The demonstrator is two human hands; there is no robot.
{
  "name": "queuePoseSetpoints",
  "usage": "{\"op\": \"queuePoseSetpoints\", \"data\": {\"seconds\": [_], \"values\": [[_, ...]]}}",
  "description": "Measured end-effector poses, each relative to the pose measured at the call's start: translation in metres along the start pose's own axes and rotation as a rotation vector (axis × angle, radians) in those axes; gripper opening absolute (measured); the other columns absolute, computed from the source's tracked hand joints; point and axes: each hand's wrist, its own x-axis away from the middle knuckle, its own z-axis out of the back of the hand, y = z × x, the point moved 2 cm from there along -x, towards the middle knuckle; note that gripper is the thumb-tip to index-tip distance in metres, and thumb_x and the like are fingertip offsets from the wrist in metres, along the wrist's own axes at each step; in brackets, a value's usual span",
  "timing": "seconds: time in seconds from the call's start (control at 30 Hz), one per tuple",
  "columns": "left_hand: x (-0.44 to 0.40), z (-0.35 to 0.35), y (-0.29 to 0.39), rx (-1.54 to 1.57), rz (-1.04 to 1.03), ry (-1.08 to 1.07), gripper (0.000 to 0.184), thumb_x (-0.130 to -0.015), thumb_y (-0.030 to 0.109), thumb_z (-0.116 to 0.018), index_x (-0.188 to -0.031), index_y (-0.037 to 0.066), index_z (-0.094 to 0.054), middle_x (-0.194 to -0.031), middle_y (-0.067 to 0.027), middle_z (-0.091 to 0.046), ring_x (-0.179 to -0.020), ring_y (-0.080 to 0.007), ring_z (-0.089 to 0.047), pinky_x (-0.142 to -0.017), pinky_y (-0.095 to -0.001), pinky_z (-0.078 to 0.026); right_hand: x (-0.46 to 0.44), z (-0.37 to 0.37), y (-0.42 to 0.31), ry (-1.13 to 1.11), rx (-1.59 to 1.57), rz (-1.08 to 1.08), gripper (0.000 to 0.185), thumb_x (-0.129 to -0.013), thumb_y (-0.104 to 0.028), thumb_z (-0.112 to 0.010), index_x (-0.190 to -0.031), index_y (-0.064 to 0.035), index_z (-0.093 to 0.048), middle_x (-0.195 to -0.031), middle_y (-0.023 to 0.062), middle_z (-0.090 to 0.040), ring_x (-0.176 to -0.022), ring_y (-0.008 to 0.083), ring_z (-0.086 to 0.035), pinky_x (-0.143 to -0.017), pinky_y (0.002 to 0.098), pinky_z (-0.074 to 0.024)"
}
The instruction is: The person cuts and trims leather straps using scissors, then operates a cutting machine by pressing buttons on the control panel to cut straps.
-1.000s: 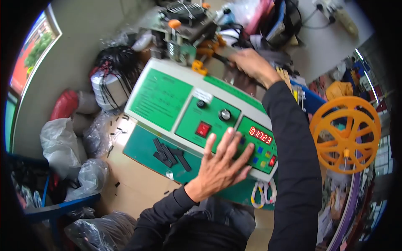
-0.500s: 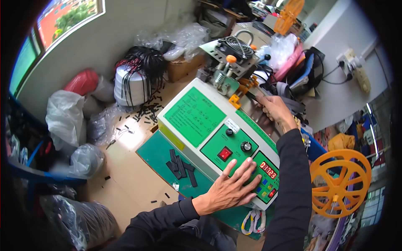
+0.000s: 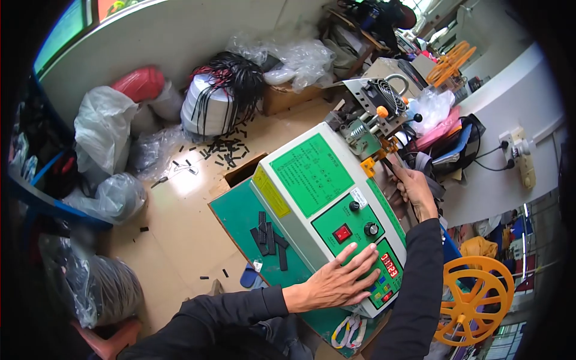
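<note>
We list, first, one green-and-white machine, standing on a green surface, its long side roughly following the surface's near edge. Left hand: laid over the front panel, fingers spread and holding nothing, just beside the red digit display. Right hand: past the machine's far edge, fingers curled in at a dark strip; whether they grip it we cannot tell. The strip, partly hidden, lies at those fingertips, and its visible length runs roughly along the machine's far edge. From the same fingertips the orange guide sits near, to the left, below the metal press head; the right hand is the nearer, the left well apart. Further entries: several black pieces, loosely heaped between machine and near edge, towards the surface's near-left corner; looped pale cords by the near edge, further right; one orange reel, beyond the machine's right end.
</note>
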Motion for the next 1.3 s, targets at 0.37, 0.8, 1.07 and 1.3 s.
{"op": "queuePoseSetpoints", "data": {"seconds": [0.37, 0.8, 1.07, 1.3], "values": [[0.0027, -0.0047, -0.0017, -0.017, -0.001, -0.03, 0.044, -0.091, 0.036, -0.042, -0.126, 0.011, -0.047, -0.143, -0.0155, -0.034, -0.137, -0.0269, -0.026, -0.113, -0.0472, -0.01, 0.0027, -0.0024, -0.0046, 0.034, 0.017, 0.005, 0.041, -0.087, -0.043, -0.06, -0.071, -0.0048, -0.058, -0.05, -0.0023, -0.043, -0.037, 0.0054, -0.031, -0.035, 0.0189, -0.0247], [0.0021, -0.0035, -0.0021, -0.014, -0.01, -0.022, 0.045, -0.091, 0.036, -0.043, -0.127, 0.01, -0.046, -0.143, -0.0168, -0.034, -0.138, -0.0282, -0.024, -0.113, -0.0474, -0.01, 0.0027, -0.0032, -0.0045, 0.063, 0.021, -0.006, 0.041, -0.086, -0.043, -0.061, -0.071, -0.0045, -0.058, -0.049, -0.0023, -0.043, -0.037, 0.0052, -0.031, -0.034, 0.0191, -0.0252], [0.0036, -0.0059, -0.0027, -0.005, -0.014, -0.025, 0.047, -0.091, 0.038, -0.042, -0.128, 0.009, -0.045, -0.143, -0.0176, -0.033, -0.138, -0.0289, -0.023, -0.113, -0.0474, -0.01, 0.0021, -0.003, -0.0035, 0.063, 0.027, -0.005, 0.042, -0.086, -0.044, -0.061, -0.071, -0.005, -0.058, -0.049, -0.0024, -0.043, -0.037, 0.0053, -0.031, -0.034, 0.0193, -0.0252], [0.0043, 0.0006, -0.0052, 0.105, -0.007, -0.046, 0.052, -0.091, 0.041, -0.042, -0.132, 0.009, -0.042, -0.143, -0.0181, -0.032, -0.138, -0.0309, -0.023, -0.113, -0.0474, -0.009, -0.0009, -0.0021, 0.0035, 0.071, 0.01, 0.03, 0.04, -0.087, -0.045, -0.058, -0.072, -0.0083, -0.055, -0.051, -0.003, -0.044, -0.038, 0.005, -0.032, -0.036, 0.0197, -0.0243]]}}
